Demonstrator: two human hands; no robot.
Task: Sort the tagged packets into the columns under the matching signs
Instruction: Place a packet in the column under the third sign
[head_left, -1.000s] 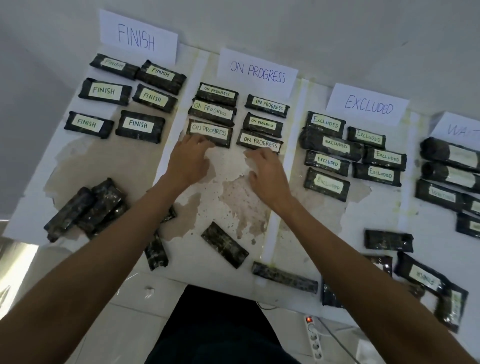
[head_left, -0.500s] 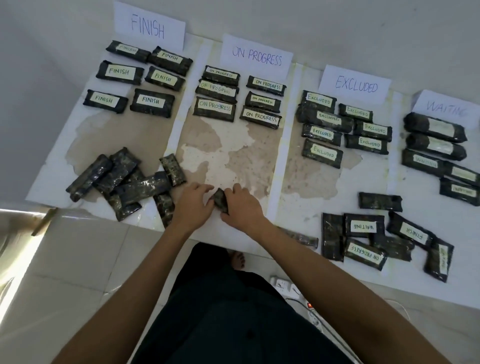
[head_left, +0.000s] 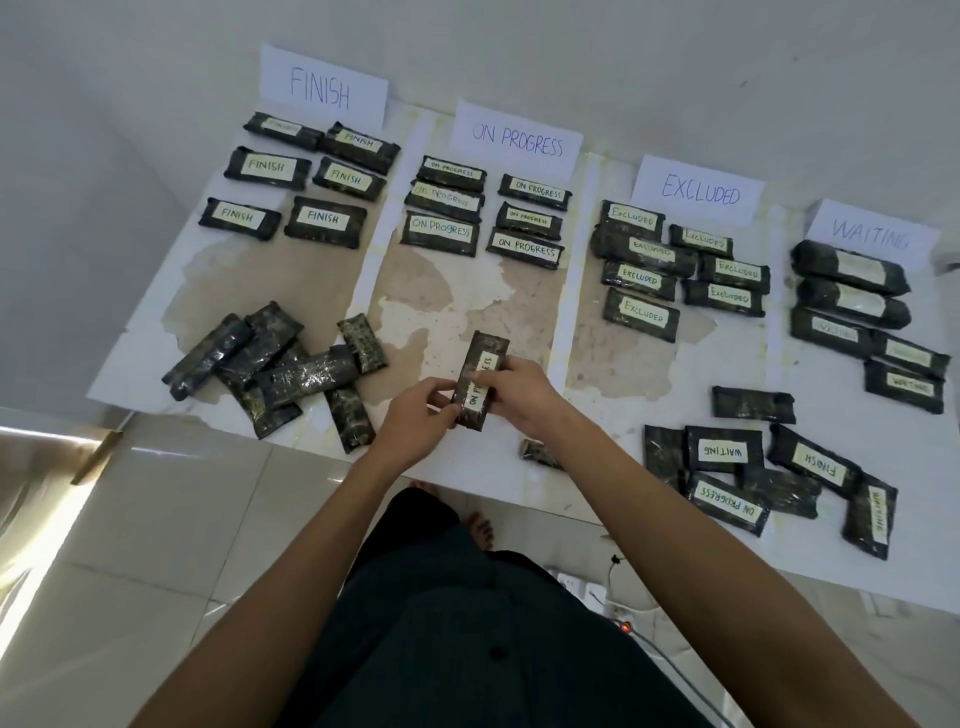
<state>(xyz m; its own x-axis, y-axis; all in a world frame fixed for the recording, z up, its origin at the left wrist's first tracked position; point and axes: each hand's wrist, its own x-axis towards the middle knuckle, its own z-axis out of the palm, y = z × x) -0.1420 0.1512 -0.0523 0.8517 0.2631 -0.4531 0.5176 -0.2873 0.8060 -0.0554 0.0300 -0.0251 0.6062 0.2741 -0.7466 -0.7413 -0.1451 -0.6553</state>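
As I hold the packet (head_left: 487, 347) above the near middle of the desk (head_left: 447, 312), my left hand (head_left: 415, 423) and right hand (head_left: 527, 397) pinch its long sides, fingers (head_left: 441, 388) curled on it. It seems light, glossy, likely slippery and slightly soft, so side grips suit it. Its tag (head_left: 480, 387) reads ON PROGRESS, matching the far ON PROGRESS sign (head_left: 517, 139), 1 of 4 beside FINISH sign (head_left: 322, 85), EXCLUDED sign (head_left: 700, 189) and WAITING sign (head_left: 871, 234).

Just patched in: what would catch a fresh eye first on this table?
The left hand and right hand grip one packet, tagged ON PROGRESS, over the near middle of the table. Sorted packets lie in rows along the far side under the signs FINISH, ON PROGRESS, EXCLUDED and WAITING. Unsorted ones sit in a heap, tags hidden, near left and a cluster near right.
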